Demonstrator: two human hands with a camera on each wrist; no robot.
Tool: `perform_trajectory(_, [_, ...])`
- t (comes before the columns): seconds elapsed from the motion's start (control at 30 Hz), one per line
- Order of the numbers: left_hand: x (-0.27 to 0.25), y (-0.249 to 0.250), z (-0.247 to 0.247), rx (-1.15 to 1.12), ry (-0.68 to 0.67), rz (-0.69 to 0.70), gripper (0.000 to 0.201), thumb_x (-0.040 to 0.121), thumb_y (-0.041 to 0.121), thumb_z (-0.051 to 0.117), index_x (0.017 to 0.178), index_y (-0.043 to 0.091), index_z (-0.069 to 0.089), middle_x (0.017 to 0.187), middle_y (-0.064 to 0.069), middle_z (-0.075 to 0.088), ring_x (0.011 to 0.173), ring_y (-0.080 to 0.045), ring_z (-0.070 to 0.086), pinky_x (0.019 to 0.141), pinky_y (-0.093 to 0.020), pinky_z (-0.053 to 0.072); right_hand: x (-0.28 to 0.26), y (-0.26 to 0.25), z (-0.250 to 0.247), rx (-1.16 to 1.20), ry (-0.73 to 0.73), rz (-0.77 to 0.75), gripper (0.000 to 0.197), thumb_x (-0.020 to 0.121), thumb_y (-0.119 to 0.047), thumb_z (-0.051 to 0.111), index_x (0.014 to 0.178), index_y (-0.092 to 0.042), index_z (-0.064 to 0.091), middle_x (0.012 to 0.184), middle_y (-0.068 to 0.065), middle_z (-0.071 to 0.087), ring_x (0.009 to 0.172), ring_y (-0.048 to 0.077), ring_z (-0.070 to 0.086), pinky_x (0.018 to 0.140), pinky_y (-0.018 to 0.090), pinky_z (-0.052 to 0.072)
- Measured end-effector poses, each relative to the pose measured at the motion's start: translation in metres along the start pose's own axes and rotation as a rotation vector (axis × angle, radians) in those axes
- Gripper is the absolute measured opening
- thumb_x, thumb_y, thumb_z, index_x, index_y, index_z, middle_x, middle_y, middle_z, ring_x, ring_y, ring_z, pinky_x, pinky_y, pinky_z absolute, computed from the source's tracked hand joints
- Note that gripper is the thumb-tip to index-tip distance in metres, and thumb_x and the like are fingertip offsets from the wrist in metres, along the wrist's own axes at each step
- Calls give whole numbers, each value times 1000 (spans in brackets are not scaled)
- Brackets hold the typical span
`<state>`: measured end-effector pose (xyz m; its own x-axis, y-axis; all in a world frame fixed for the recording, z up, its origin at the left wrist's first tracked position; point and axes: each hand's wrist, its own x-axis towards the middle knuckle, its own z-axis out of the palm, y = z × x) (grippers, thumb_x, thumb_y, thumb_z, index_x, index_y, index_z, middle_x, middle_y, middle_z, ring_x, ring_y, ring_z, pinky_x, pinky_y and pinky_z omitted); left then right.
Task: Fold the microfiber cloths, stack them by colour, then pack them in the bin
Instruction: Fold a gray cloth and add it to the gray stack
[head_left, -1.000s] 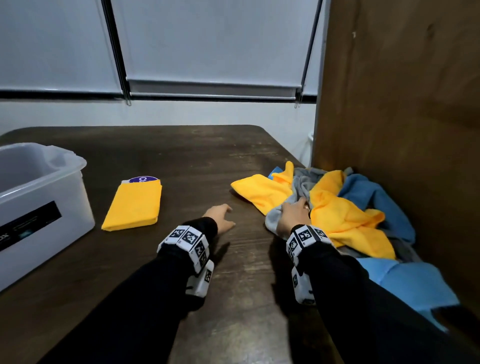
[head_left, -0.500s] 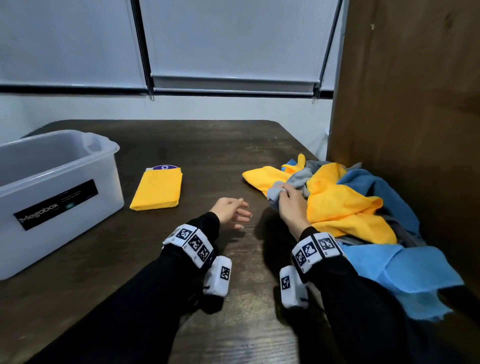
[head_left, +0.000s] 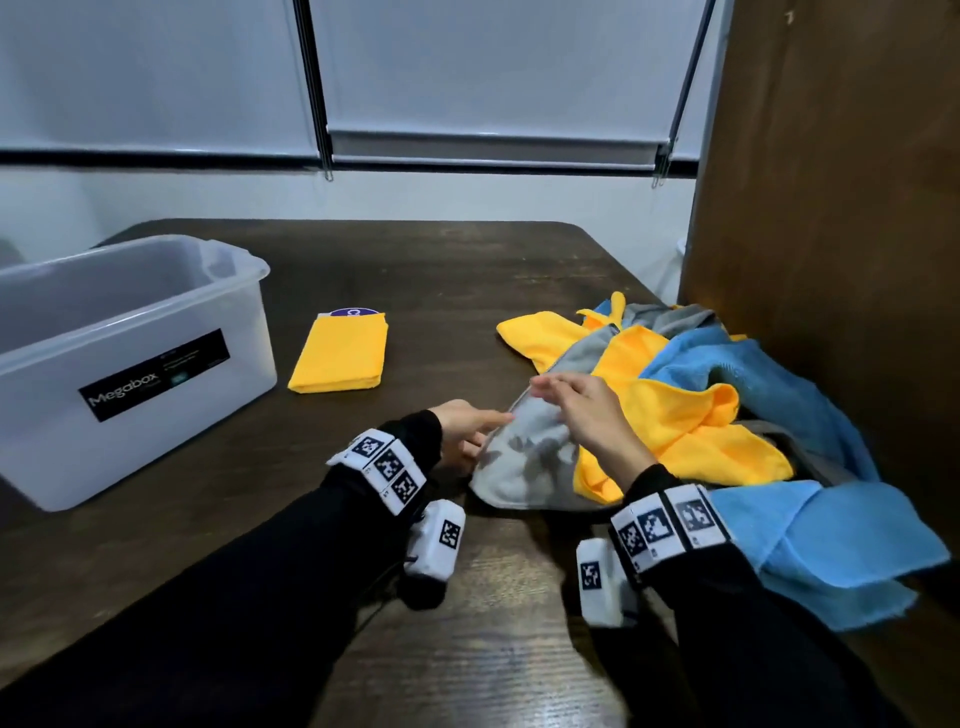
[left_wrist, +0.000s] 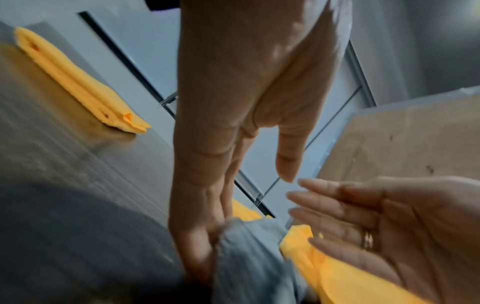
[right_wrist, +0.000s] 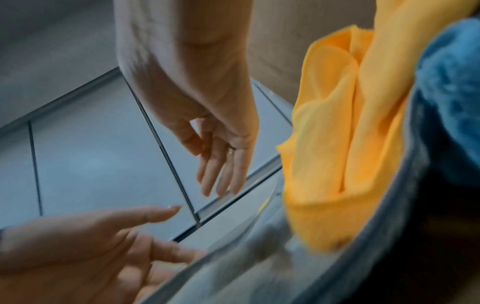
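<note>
A crumpled grey microfibre cloth (head_left: 535, 457) had been drawn clear of the mixed pile onto the dark worktop (head_left: 415, 270), its edge pinched by the left hand (head_left: 462, 431); the right hand's (head_left: 592, 415) fingers were spread wide, holding nothing, ready for folding.

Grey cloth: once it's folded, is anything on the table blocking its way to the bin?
Nothing visible blocks it. Between the grey cloth and the bin lies bare table; the folded yellow cloth lies farther back, beside the bin.
</note>
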<state>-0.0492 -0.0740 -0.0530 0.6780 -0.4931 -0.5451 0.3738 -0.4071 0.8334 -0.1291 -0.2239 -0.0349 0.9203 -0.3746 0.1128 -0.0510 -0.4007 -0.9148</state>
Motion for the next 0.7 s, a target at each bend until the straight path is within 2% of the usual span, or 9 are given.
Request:
perform_trajectory(0.07, [4,9,10,243,40,7,70,63,49,80,110,4,53,77,-9,52,65,-20,46,61,-29,35,9,9,-7,-157,-59,39,34,99,-15,43,130,-12,59,131,7,60,113,19,57,89,27,44])
perform_trajectory(0.13, [9,14,21,448,153,43,82,71,53,73,124,-4,49,111,-13,58,90,-24,56,70,-28,41,13,20,-12,-328,-169,98,47,97,-16,48,143,-11,42,149,8,40,132,21,41,102,29,36])
perform_trajectory(0.2, [19,17,28,458,217,117,68,81,42,69,126,-6,52,123,-14,59,100,-25,58,74,-26,40,13,33,-18,-421,-153,108,53,94,-15,53,144,-7,37,151,14,30,137,28,32,106,32,29])
perform_trajectory(0.27, [26,18,31,291,278,235,37,89,25,63,115,-3,62,109,-14,63,93,-20,56,75,-24,39,12,47,-27,-398,-130,134,55,93,-14,55,144,-10,37,154,15,21,139,29,27,107,32,28])
perform_trajectory(0.33, [31,20,28,145,349,353,18,93,16,56,104,6,66,99,-13,64,95,-22,58,82,-30,44,14,60,-39,-344,-137,158,62,94,-15,57,150,-21,30,161,9,6,147,23,15,112,31,23])
perform_trajectory(0.37, [34,20,26,109,387,408,17,94,15,55,103,8,67,98,-13,65,98,-24,60,87,-35,47,17,64,-45,-351,-135,152,66,93,-15,57,151,-24,27,162,7,1,148,21,11,113,31,22])
perform_trajectory(0.43, [37,20,23,102,466,492,15,94,16,55,97,12,69,95,-14,67,96,-30,63,88,-41,48,24,68,-55,-407,-118,150,68,93,-14,57,152,-25,25,162,6,-6,147,25,18,114,32,25])
perform_trajectory(0.53, [32,26,19,94,548,592,15,94,19,54,83,16,64,82,-13,62,80,-28,56,76,-33,45,34,75,-79,-595,-12,190,66,94,-21,53,153,-19,23,161,9,-12,144,30,25,115,37,28])
perform_trajectory(0.7, [22,33,16,107,651,681,18,95,21,53,85,15,66,84,-14,63,77,-19,48,70,-27,38,35,97,-121,-716,-10,314,83,94,-43,54,155,-19,4,160,5,-19,148,31,11,115,37,22])
